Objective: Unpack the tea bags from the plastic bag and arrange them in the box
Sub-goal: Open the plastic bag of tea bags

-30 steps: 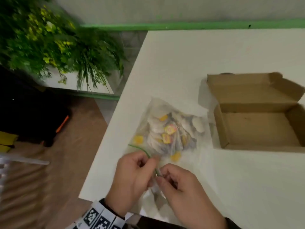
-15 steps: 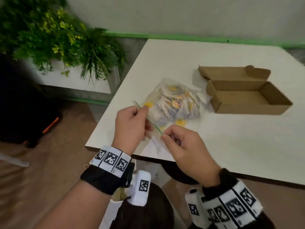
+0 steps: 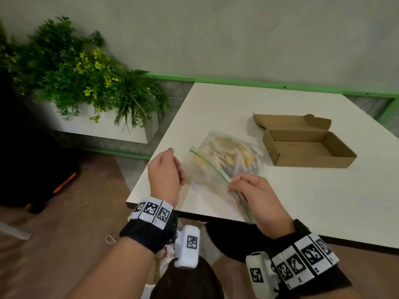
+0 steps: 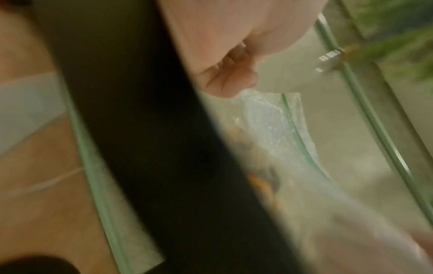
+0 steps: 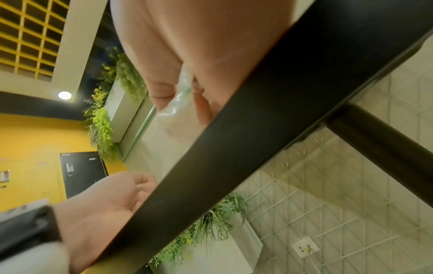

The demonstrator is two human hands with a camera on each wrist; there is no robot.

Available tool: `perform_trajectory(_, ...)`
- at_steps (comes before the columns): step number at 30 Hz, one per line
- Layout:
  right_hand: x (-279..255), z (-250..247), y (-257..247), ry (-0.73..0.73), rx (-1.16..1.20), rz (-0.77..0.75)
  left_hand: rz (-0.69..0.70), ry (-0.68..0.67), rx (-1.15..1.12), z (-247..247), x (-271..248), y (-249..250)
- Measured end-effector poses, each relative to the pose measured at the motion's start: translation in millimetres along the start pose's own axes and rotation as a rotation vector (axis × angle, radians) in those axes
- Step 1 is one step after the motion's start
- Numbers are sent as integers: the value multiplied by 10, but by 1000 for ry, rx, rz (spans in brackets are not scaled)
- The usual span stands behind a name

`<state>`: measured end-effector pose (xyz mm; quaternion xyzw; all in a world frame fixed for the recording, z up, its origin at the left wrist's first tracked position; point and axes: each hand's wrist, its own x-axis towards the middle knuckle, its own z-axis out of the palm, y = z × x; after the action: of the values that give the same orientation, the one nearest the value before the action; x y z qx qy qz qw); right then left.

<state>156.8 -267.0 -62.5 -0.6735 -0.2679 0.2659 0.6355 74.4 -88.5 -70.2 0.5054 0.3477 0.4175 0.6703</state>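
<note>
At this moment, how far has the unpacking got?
Early stage. Done: the cardboard box sits open on the table. In hand: right hand and left hand each pinch the plastic bag at its green zip strip, apparently opening it. Left: every tea bag is inside it; the box is empty.

Green plants (image 3: pixel 86 78) fill a white planter (image 3: pixel 121 130) — left of the white table (image 3: pixel 323 201).

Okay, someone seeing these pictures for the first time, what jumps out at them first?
Two hands at the near table edge pull open a clear plastic bag of tea bags: the left hand and right hand each pinch its green-striped mouth. To the right sits an open cardboard box, nothing visible inside.
</note>
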Motion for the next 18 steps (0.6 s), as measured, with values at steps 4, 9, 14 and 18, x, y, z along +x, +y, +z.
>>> perform_trajectory(4,22,33,-2,16,20,-24,294,-442,394,29,-237,-79)
perform_trajectory(9,14,76,13,-65,24,-44,398,-575,469,64,-190,-168)
perform_trajectory(14,60,45,34,-96,33,-11,319,-697,400,55,-151,-168)
perform_trajectory(18,52,53,44,-126,-13,-29,284,-784,350,26,-126,-177)
